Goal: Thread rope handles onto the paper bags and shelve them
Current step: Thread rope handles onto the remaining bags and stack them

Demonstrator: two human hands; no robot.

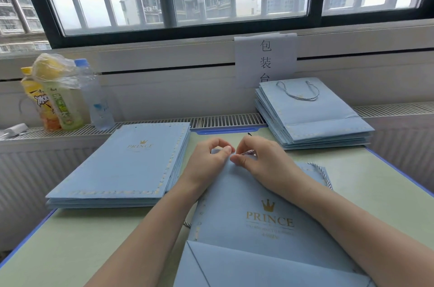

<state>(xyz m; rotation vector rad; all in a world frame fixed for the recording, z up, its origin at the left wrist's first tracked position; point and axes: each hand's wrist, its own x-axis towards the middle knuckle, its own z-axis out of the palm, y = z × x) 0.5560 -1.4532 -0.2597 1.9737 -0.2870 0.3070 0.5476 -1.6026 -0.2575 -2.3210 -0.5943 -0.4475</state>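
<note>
On the pale green table top (pixel 94 239) with its blue edge, a flat light-blue paper bag printed with a gold crown and "PRINCE" (pixel 258 204) lies directly before the person, its upper edge pointing towards the window. Both hands work at that upper edge. The left hand (pixel 209 162) has thumb and forefinger curled together, pinching the bag's top margin. The right hand (pixel 260 157) pinches the end of a twisted blue-grey rope handle (pixel 249 152) between fingertips and thumb, held close against the left fingertips. A further run of the same rope shows at the bag's right corner, beside the right wrist.

To the left, touching nothing else, sits a stack of flat light-blue bags without handles (pixel 122 167). At the far right rests a second stack of light-blue bags (pixel 312 117), its uppermost bag carrying a fitted rope loop.

On the radiator ledge at far left stand three plastic drink bottles (pixel 63 96), partly under a clear plastic wrapper. A white paper notice with black characters (pixel 265 59) hangs below the window.
</note>
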